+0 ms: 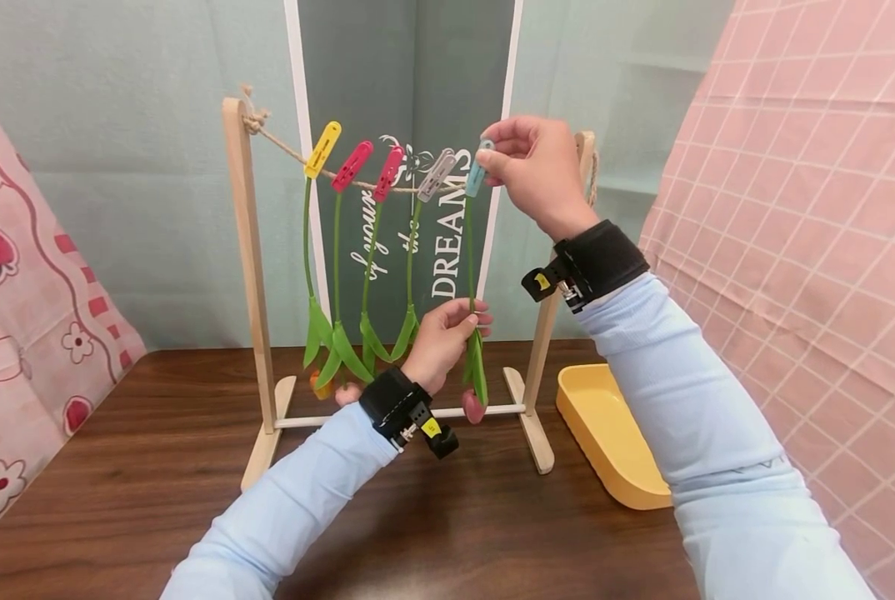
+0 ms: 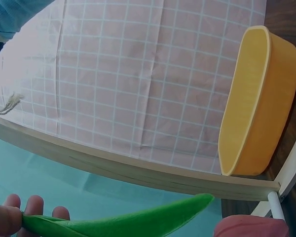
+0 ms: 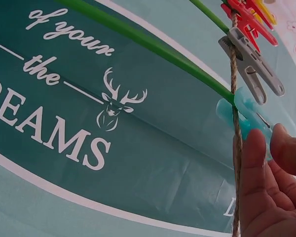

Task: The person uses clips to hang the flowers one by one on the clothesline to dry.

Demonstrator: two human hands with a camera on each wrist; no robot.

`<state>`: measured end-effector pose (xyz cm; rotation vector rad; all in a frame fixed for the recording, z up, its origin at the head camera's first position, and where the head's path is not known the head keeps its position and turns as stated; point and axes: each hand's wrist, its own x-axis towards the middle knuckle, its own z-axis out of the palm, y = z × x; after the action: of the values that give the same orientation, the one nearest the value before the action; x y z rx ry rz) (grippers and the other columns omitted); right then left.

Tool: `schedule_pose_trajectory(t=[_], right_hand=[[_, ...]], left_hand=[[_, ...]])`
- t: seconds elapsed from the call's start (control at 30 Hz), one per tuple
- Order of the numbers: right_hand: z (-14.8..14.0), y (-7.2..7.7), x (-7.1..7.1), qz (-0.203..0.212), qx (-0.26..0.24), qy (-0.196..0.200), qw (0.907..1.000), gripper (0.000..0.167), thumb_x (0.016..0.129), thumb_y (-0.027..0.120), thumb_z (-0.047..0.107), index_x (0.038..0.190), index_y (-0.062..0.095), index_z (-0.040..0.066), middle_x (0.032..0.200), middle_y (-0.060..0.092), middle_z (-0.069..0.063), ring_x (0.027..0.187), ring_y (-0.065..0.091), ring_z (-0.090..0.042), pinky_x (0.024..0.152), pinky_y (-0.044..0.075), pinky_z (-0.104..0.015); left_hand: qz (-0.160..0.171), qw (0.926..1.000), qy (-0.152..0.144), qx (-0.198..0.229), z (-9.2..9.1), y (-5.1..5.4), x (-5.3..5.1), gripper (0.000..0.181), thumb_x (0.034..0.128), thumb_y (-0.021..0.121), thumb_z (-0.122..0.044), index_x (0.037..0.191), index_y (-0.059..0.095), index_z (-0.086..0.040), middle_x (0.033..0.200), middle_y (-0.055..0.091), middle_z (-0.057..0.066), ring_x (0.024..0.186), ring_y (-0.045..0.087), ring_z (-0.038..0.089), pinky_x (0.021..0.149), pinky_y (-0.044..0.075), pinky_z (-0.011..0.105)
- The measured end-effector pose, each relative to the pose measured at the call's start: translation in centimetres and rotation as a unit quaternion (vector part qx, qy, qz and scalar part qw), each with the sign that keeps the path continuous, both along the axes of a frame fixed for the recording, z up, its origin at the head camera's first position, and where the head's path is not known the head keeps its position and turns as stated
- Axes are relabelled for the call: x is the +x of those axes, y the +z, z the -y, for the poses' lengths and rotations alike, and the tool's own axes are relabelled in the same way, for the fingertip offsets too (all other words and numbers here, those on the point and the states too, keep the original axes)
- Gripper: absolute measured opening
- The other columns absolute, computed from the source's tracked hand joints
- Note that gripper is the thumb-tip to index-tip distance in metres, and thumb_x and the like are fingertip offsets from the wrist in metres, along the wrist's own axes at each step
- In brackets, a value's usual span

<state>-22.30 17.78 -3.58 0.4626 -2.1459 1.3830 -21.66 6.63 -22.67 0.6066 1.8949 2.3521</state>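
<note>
My right hand [image 1: 543, 173] pinches a light blue clothespin [image 1: 475, 178] between thumb and fingers at the rope's right part. In the right wrist view this clothespin [image 3: 243, 112] sits on the rope [image 3: 237, 163], at the end of a green stem. Below it hangs an artificial tulip [image 1: 470, 250], head down, its pink bloom [image 1: 474, 407] lowest. Low on that stem, just above the leaves, my left hand [image 1: 438, 343] holds it between thumb and fingers; a leaf [image 2: 128, 223] shows in the left wrist view. Left of it, more tulips hang from yellow [image 1: 323, 150], red and grey [image 1: 437, 175] clothespins.
A wooden frame [image 1: 247, 250] with a white lower bar [image 1: 305, 422] stands on the brown table [image 1: 155, 425] and carries the rope. To its right lies a yellow tray [image 1: 605, 446]. Behind hangs a green curtain with lettering; a pink checked cloth [image 1: 815, 208] covers the right side.
</note>
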Motion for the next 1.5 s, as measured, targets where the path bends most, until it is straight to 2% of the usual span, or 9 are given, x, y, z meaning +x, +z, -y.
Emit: schedule_pose_trajectory(t=[0.13, 0.33, 0.53, 0.7, 0.87, 1.1, 1.27, 1.5], right_hand=[[-0.1, 0.0, 0.2, 0.010, 0.016, -0.005, 0.9998, 0.024, 0.090, 0.069, 0.006, 0.113, 0.067, -0.001, 0.091, 0.065, -0.009, 0.073, 0.066, -0.019, 0.070, 0.056, -0.023], [-0.1, -0.5, 0.5, 0.001, 0.039, -0.024, 0.9990, 0.032, 0.091, 0.069, 0.012, 0.121, 0.066, 0.002, 0.101, 0.066, -0.011, 0.077, 0.068, -0.020, 0.074, 0.056, -0.024], [0.0, -0.6, 0.6, -0.010, 0.022, -0.021, 0.9995, 0.034, 0.090, 0.071, 0.011, 0.121, 0.066, 0.000, 0.102, 0.066, -0.012, 0.080, 0.068, -0.015, 0.073, 0.056, -0.023], [0.0, -0.8, 0.7, -0.024, 0.001, -0.013, 0.9996, 0.034, 0.088, 0.073, 0.009, 0.120, 0.066, -0.002, 0.102, 0.066, -0.013, 0.087, 0.067, -0.016, 0.073, 0.056, -0.024], [-0.2, -1.0, 0.7, -0.045, -0.015, -0.006, 0.9989, 0.034, 0.085, 0.075, 0.008, 0.116, 0.067, -0.003, 0.100, 0.068, -0.013, 0.085, 0.068, -0.015, 0.072, 0.056, -0.024], [-0.8, -1.3, 1.2, -0.065, -0.033, -0.002, 0.9974, 0.032, 0.083, 0.077, 0.008, 0.112, 0.069, -0.003, 0.095, 0.069, -0.011, 0.082, 0.068, -0.015, 0.072, 0.057, -0.025], [-1.4, -2.2, 1.9, -0.056, -0.035, 0.002, 0.9978, 0.031, 0.083, 0.077, 0.009, 0.111, 0.069, -0.003, 0.095, 0.069, -0.010, 0.082, 0.068, -0.015, 0.072, 0.056, -0.023], [-2.6, -4.3, 2.7, -0.060, -0.019, 0.007, 0.9980, 0.029, 0.084, 0.076, 0.009, 0.108, 0.069, -0.005, 0.093, 0.071, -0.009, 0.080, 0.068, -0.013, 0.070, 0.056, -0.023]], left_hand=[[0.003, 1.0000, 0.006, -0.005, 0.0, 0.0, -0.1, 0.023, 0.1003, 0.048, 0.001, 0.119, 0.061, 0.003, 0.113, 0.065, 0.022, 0.103, 0.065, 0.032, 0.091, 0.051, 0.038], [0.008, 0.9998, 0.007, -0.014, 0.1, -0.1, -0.3, 0.025, 0.1004, 0.050, -0.001, 0.123, 0.061, 0.001, 0.117, 0.063, 0.023, 0.106, 0.064, 0.031, 0.092, 0.051, 0.036], [0.011, 0.9997, 0.013, -0.015, 0.4, -0.1, -0.2, 0.026, 0.0992, 0.053, -0.002, 0.124, 0.061, 0.000, 0.115, 0.066, 0.018, 0.107, 0.063, 0.030, 0.091, 0.051, 0.035], [0.008, 0.9995, 0.032, -0.006, 0.8, -0.1, 0.1, 0.027, 0.0981, 0.055, -0.002, 0.124, 0.062, 0.000, 0.115, 0.067, 0.015, 0.106, 0.063, 0.027, 0.090, 0.051, 0.034], [0.009, 0.9988, 0.047, 0.006, 1.4, -0.1, 0.4, 0.028, 0.0980, 0.055, -0.001, 0.126, 0.060, 0.001, 0.117, 0.066, 0.014, 0.112, 0.060, 0.028, 0.092, 0.051, 0.035], [0.008, 0.9974, 0.066, 0.028, 2.3, -0.4, 0.5, 0.026, 0.0976, 0.055, 0.000, 0.123, 0.062, 0.000, 0.117, 0.064, 0.014, 0.106, 0.061, 0.025, 0.094, 0.050, 0.041], [0.009, 0.9973, 0.061, 0.039, 2.8, -0.6, 0.8, 0.026, 0.0973, 0.056, 0.000, 0.122, 0.062, 0.001, 0.118, 0.065, 0.015, 0.111, 0.061, 0.025, 0.100, 0.045, 0.043], [-0.004, 0.9981, 0.049, 0.037, 3.7, -0.7, 1.7, 0.026, 0.0972, 0.056, -0.001, 0.123, 0.060, 0.003, 0.119, 0.064, 0.018, 0.112, 0.061, 0.029, 0.099, 0.046, 0.042]])
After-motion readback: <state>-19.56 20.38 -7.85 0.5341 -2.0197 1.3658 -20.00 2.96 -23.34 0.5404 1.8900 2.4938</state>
